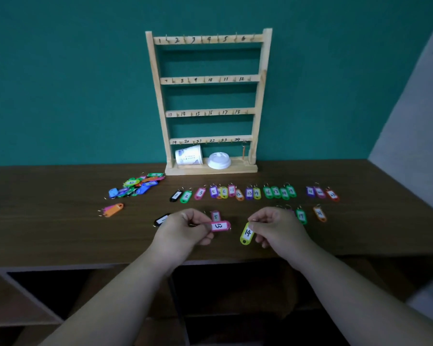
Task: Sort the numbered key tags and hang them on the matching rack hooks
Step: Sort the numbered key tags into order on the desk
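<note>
Near the table (pixel 60 233) edge, left fingers (pixel 205 227) pinch tag 13 (pixel 220 226), right fingers (pixel 256 222) pinch tag 14 (pixel 247 233)

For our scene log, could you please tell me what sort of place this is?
Likely an indoor sorting station: a wooden desk against a teal wall, a numbered key rack on it, numbered tags in rows. The left hand holds tag 13, the right hand tag 14.

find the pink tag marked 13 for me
Head view, just left of centre: the left hand pinches the pink tag, just in front of a tag marked 5 and left of the yellow tag in the right hand.
</note>
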